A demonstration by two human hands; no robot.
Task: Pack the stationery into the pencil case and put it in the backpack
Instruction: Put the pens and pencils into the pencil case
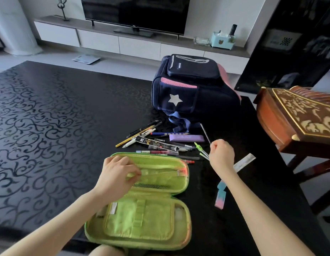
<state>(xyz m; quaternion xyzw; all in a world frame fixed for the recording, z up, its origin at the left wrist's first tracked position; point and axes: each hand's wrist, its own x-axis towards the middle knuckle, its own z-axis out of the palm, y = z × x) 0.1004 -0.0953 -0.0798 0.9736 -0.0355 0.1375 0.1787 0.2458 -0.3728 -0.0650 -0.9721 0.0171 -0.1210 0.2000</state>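
Observation:
A green pencil case (140,215) lies open flat at the near edge of the black table. My left hand (117,174) rests on its upper half, fingers pinching the inner mesh pocket near the zip. My right hand (221,154) hovers to the right of the case, pinching a thin silver rod (205,133) that points up and away. A heap of pens and pencils (156,143), a purple box (186,138) and a green compass (202,148) lie beyond the case. A navy backpack (193,89) with a white star stands behind them.
A clear ruler (244,162) and a pink-blue eraser-like piece (220,196) lie right of the case. The black patterned table (49,126) stretches left. A carved wooden instrument on a stand (297,122) sits at the right. A TV unit (134,39) lines the far wall.

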